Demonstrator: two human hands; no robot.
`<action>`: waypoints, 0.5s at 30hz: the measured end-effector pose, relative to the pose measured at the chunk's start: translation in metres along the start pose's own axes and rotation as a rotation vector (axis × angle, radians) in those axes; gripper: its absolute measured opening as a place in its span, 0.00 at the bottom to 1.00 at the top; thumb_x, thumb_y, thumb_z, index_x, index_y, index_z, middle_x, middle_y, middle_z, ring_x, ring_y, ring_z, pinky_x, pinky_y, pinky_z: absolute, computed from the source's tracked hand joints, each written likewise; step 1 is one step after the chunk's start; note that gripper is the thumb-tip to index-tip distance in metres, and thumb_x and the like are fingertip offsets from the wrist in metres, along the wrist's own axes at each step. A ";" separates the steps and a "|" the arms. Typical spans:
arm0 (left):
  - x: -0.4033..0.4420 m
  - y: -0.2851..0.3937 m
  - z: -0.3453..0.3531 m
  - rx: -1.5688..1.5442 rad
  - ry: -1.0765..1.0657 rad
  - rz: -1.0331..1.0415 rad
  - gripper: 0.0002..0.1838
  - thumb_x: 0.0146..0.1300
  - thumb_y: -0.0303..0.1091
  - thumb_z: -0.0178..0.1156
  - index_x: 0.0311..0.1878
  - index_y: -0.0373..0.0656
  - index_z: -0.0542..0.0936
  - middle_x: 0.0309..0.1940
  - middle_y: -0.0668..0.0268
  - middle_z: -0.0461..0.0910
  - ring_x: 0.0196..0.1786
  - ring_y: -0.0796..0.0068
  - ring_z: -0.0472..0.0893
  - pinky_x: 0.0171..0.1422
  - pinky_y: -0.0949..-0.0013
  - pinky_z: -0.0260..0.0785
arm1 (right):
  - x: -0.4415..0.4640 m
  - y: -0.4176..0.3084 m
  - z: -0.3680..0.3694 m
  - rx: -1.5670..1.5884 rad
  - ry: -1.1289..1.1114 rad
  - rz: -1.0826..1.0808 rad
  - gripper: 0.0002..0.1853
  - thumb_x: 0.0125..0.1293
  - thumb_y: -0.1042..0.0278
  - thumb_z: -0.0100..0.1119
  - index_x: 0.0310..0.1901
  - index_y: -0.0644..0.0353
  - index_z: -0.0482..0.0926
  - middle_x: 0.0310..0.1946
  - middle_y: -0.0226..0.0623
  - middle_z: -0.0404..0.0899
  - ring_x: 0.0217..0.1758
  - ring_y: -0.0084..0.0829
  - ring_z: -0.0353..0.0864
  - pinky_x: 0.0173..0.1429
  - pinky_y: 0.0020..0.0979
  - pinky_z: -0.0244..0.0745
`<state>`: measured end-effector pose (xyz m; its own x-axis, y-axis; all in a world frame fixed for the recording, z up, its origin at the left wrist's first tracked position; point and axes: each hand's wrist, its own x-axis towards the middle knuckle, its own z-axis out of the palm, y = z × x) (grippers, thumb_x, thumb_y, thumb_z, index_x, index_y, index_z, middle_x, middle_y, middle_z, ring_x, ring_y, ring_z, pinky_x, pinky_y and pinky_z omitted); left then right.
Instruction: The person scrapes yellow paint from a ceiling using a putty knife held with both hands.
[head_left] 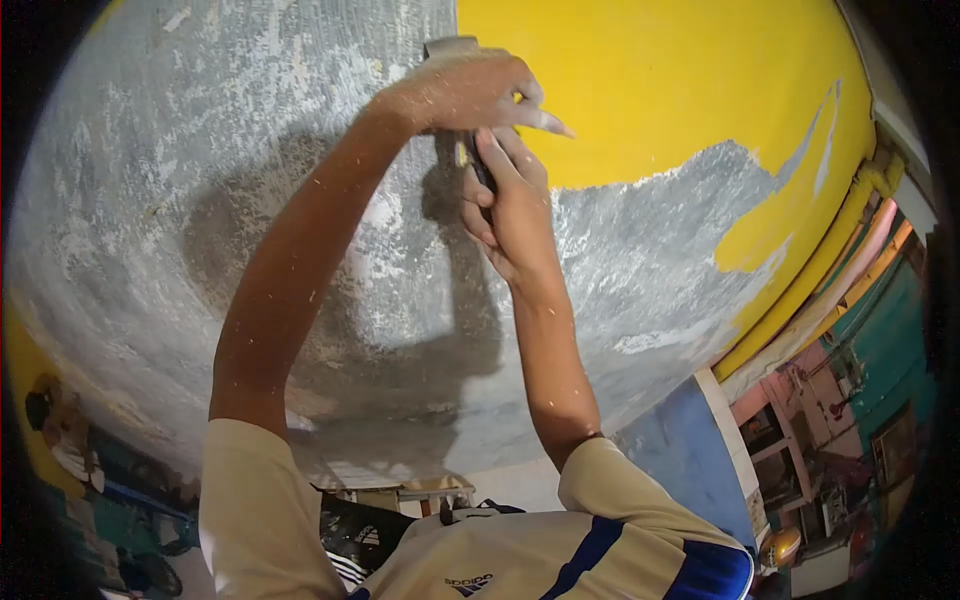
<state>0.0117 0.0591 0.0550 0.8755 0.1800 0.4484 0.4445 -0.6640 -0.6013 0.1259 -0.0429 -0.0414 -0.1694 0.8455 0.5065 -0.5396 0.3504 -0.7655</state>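
Note:
A putty-knife-like scraper [450, 46] lies against the wall at the border between scraped grey surface [250, 90] and yellow paint [660, 80]. My right hand [512, 195] is wrapped round its dark handle. Above it, my left hand [470, 92] rests over the blade area, its thumb and fingers partly spread towards the yellow paint. The blade's edge shows just beyond the left hand; the rest of it is hidden. Pale dust coats the fingers and forearms.
Yellow pipes [850, 220] run along the wall's right edge. At the lower right are cluttered shelves [780, 440] and a round orange object [780, 547]. A person [65, 430] is at the far left. Below my arms is a blue wall section [680, 450].

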 end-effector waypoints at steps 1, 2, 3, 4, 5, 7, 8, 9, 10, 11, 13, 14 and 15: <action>-0.004 0.007 0.000 0.044 0.046 0.091 0.19 0.69 0.45 0.59 0.62 0.75 0.82 0.35 0.70 0.84 0.39 0.74 0.84 0.46 0.66 0.76 | -0.007 0.001 -0.002 -0.013 -0.002 -0.003 0.10 0.80 0.58 0.51 0.44 0.55 0.73 0.15 0.23 0.59 0.08 0.16 0.52 0.12 0.21 0.46; -0.006 0.015 -0.001 0.086 0.089 0.182 0.20 0.68 0.44 0.59 0.63 0.76 0.81 0.35 0.70 0.84 0.39 0.74 0.84 0.45 0.66 0.76 | -0.015 0.005 -0.004 -0.025 -0.002 -0.003 0.10 0.80 0.58 0.51 0.45 0.55 0.73 0.15 0.23 0.59 0.08 0.16 0.51 0.13 0.22 0.45; -0.010 0.022 0.021 -0.017 -0.003 0.053 0.17 0.69 0.49 0.58 0.59 0.70 0.83 0.36 0.68 0.85 0.39 0.71 0.85 0.45 0.62 0.76 | -0.025 0.012 -0.007 -0.084 0.019 0.003 0.10 0.80 0.58 0.51 0.46 0.56 0.73 0.15 0.24 0.59 0.08 0.17 0.51 0.13 0.22 0.45; -0.015 0.029 0.044 -0.110 -0.081 -0.084 0.17 0.71 0.54 0.56 0.56 0.64 0.86 0.36 0.65 0.86 0.40 0.69 0.86 0.45 0.58 0.77 | -0.034 0.024 -0.015 -0.106 0.037 0.019 0.11 0.80 0.57 0.51 0.47 0.57 0.74 0.14 0.24 0.59 0.08 0.17 0.51 0.13 0.22 0.45; -0.027 0.044 0.050 -0.109 -0.018 -0.115 0.20 0.71 0.57 0.54 0.52 0.59 0.88 0.34 0.64 0.86 0.39 0.67 0.87 0.45 0.55 0.77 | -0.042 0.039 -0.022 -0.126 0.055 0.030 0.12 0.81 0.57 0.50 0.48 0.58 0.74 0.14 0.24 0.58 0.07 0.18 0.51 0.13 0.22 0.45; -0.031 0.077 0.014 -0.183 -0.361 -0.159 0.28 0.71 0.62 0.51 0.42 0.50 0.90 0.29 0.60 0.86 0.36 0.60 0.87 0.46 0.52 0.77 | -0.060 0.063 -0.029 -0.131 0.126 0.074 0.13 0.81 0.57 0.50 0.50 0.59 0.74 0.13 0.24 0.58 0.07 0.18 0.52 0.12 0.23 0.46; -0.039 0.083 0.025 -0.231 -0.299 -0.141 0.27 0.71 0.62 0.52 0.40 0.50 0.90 0.28 0.60 0.86 0.36 0.59 0.87 0.46 0.52 0.76 | -0.066 0.072 -0.032 -0.124 0.134 0.096 0.13 0.81 0.57 0.49 0.50 0.59 0.74 0.13 0.24 0.58 0.07 0.18 0.52 0.12 0.23 0.46; -0.047 0.086 0.049 -0.282 -0.236 -0.120 0.26 0.71 0.61 0.53 0.39 0.49 0.89 0.26 0.59 0.85 0.36 0.57 0.87 0.46 0.52 0.76 | -0.071 0.081 -0.035 -0.118 0.145 0.118 0.13 0.81 0.57 0.49 0.50 0.59 0.74 0.13 0.24 0.58 0.07 0.18 0.52 0.12 0.23 0.46; -0.052 0.088 0.063 -0.340 -0.174 -0.098 0.26 0.71 0.60 0.54 0.37 0.49 0.89 0.25 0.59 0.85 0.35 0.56 0.87 0.46 0.51 0.76 | -0.074 0.086 -0.037 -0.114 0.161 0.145 0.13 0.81 0.57 0.48 0.50 0.59 0.73 0.13 0.25 0.58 0.07 0.18 0.52 0.12 0.23 0.47; -0.052 0.091 0.061 -0.354 -0.217 -0.116 0.25 0.70 0.60 0.54 0.38 0.49 0.89 0.26 0.58 0.85 0.36 0.56 0.87 0.46 0.52 0.76 | -0.076 0.087 -0.038 -0.108 0.156 0.152 0.13 0.82 0.57 0.48 0.50 0.58 0.73 0.13 0.25 0.58 0.07 0.18 0.51 0.12 0.23 0.47; -0.051 0.094 0.057 -0.382 -0.304 -0.154 0.24 0.70 0.59 0.56 0.40 0.49 0.89 0.27 0.57 0.86 0.36 0.54 0.87 0.45 0.53 0.77 | -0.077 0.087 -0.040 -0.097 0.143 0.166 0.12 0.82 0.57 0.47 0.50 0.57 0.73 0.14 0.25 0.58 0.07 0.18 0.51 0.12 0.23 0.47; -0.054 0.097 0.062 -0.396 -0.250 -0.144 0.22 0.69 0.55 0.57 0.37 0.47 0.88 0.28 0.55 0.85 0.36 0.54 0.87 0.45 0.53 0.77 | -0.079 0.090 -0.042 -0.079 0.139 0.178 0.12 0.82 0.58 0.47 0.50 0.57 0.73 0.14 0.25 0.58 0.07 0.18 0.51 0.12 0.23 0.47; -0.057 0.099 0.067 -0.409 -0.196 -0.136 0.20 0.67 0.52 0.59 0.34 0.44 0.86 0.28 0.54 0.85 0.37 0.53 0.87 0.44 0.53 0.78 | -0.082 0.092 -0.045 -0.062 0.133 0.191 0.12 0.83 0.58 0.46 0.50 0.57 0.73 0.14 0.25 0.58 0.07 0.18 0.51 0.12 0.22 0.47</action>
<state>0.0179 0.0318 -0.0742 0.8512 0.3927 0.3482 0.4811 -0.8490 -0.2186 0.1277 -0.0615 -0.1707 -0.1507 0.9430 0.2966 -0.4562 0.1998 -0.8672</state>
